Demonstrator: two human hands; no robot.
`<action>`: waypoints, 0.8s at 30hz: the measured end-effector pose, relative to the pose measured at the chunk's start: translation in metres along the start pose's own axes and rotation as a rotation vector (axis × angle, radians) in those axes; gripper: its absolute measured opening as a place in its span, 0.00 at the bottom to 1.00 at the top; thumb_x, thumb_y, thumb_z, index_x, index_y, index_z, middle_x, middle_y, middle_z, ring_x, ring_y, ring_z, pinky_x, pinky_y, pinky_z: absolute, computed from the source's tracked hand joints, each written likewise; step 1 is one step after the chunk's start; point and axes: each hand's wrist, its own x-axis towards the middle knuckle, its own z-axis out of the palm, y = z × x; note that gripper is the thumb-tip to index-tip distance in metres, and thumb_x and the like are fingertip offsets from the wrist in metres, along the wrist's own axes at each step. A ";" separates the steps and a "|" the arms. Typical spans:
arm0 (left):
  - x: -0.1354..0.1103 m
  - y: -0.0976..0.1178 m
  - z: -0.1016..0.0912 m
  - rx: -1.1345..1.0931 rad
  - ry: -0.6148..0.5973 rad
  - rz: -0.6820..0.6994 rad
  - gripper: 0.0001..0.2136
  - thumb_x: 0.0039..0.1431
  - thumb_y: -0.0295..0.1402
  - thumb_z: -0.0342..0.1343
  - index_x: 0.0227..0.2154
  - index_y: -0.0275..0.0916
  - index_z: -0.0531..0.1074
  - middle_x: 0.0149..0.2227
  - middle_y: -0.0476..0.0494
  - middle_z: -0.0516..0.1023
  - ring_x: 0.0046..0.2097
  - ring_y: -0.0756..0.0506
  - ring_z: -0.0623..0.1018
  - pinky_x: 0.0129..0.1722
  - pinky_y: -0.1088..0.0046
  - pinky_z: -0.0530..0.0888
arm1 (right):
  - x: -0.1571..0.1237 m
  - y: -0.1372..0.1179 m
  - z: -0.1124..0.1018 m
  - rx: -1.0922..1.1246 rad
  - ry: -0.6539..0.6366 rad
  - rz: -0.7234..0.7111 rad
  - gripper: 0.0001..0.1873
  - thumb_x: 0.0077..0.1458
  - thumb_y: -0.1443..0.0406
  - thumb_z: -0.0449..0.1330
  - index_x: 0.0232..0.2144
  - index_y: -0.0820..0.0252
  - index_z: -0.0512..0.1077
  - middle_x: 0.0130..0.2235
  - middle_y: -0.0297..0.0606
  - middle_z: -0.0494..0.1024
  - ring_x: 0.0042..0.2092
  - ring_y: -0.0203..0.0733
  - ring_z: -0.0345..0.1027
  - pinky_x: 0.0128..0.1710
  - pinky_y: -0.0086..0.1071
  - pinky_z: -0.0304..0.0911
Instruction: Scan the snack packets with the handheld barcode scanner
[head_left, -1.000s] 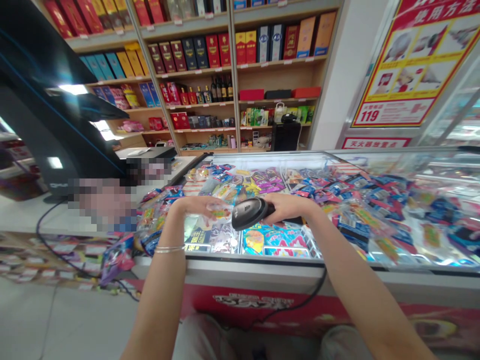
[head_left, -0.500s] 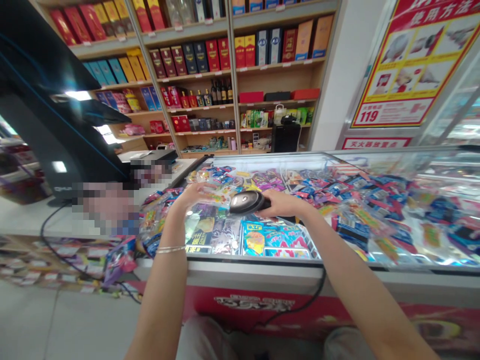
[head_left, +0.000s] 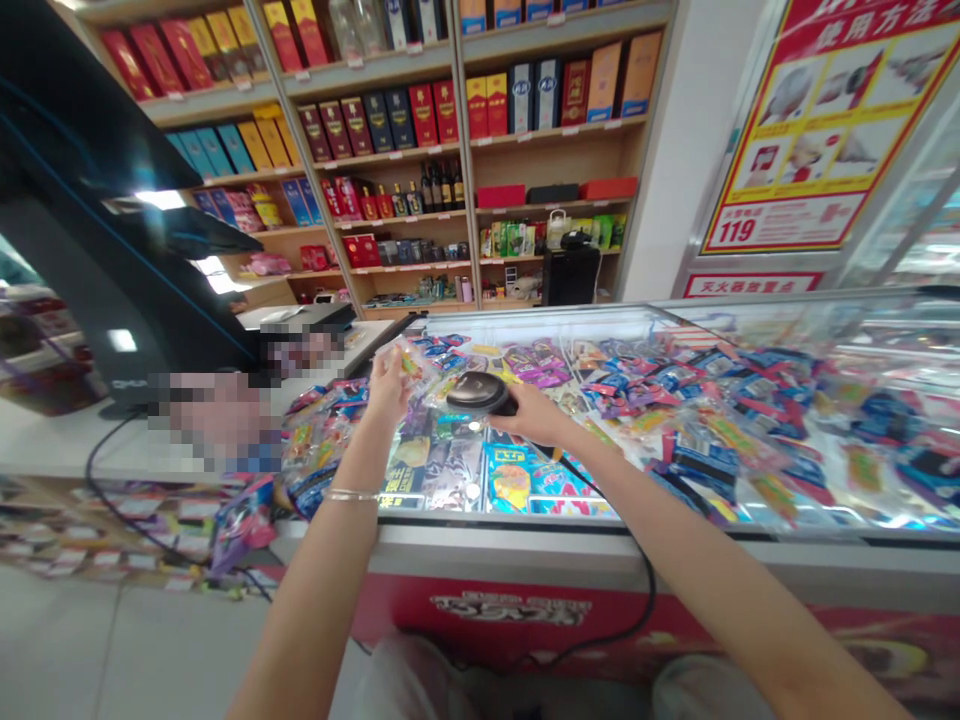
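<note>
My right hand (head_left: 534, 412) is wrapped round a black handheld barcode scanner (head_left: 477, 391), whose head points left. A cable runs from it down over the freezer's front. In my left hand (head_left: 390, 384), a small clear snack packet (head_left: 410, 362) with yellow-green contents is pinched, just left of the scanner's head. Both hands are above the glass top of a chest freezer (head_left: 517, 537). Blue, pink and purple snack packets (head_left: 701, 455) lie spread over that glass, more of them to the right. Colourful frozen packs (head_left: 510, 480) show through the glass below my hands.
On the left counter (head_left: 52, 440) stands a black checkout terminal (head_left: 142, 270); a blurred-out patch lies beside it. A purple and blue packet (head_left: 244, 520) hangs at the counter's edge. Behind the freezer, shelves (head_left: 375, 150) hold boxes and bottles. A red and yellow poster (head_left: 817, 140) is at right.
My left hand has lifted slightly and turned, raising the snack packet off to the left of the scanner. The right hand and barcode scanner have shifted a little left and up.
</note>
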 end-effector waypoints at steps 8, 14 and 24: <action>-0.016 -0.014 0.022 0.087 -0.131 0.046 0.21 0.55 0.48 0.52 0.50 0.48 0.60 0.32 0.52 0.71 0.24 0.55 0.71 0.21 0.82 0.65 | 0.003 0.006 0.005 0.174 -0.027 0.043 0.10 0.47 0.65 0.60 0.18 0.60 0.65 0.14 0.29 0.68 0.18 0.35 0.65 0.25 0.28 0.62; -0.026 -0.010 0.032 0.024 -0.141 0.019 0.19 0.56 0.46 0.53 0.49 0.49 0.59 0.30 0.53 0.70 0.26 0.53 0.73 0.21 0.82 0.65 | 0.004 0.010 0.006 0.212 -0.049 0.087 0.11 0.48 0.65 0.59 0.17 0.60 0.64 0.14 0.30 0.68 0.17 0.35 0.65 0.23 0.28 0.62; -0.029 -0.013 0.037 -0.006 -0.116 -0.071 0.17 0.59 0.40 0.50 0.51 0.49 0.56 0.30 0.53 0.73 0.27 0.53 0.75 0.26 0.79 0.70 | 0.004 0.010 0.007 0.160 -0.062 0.125 0.11 0.48 0.63 0.60 0.18 0.60 0.65 0.15 0.31 0.69 0.17 0.35 0.65 0.23 0.27 0.62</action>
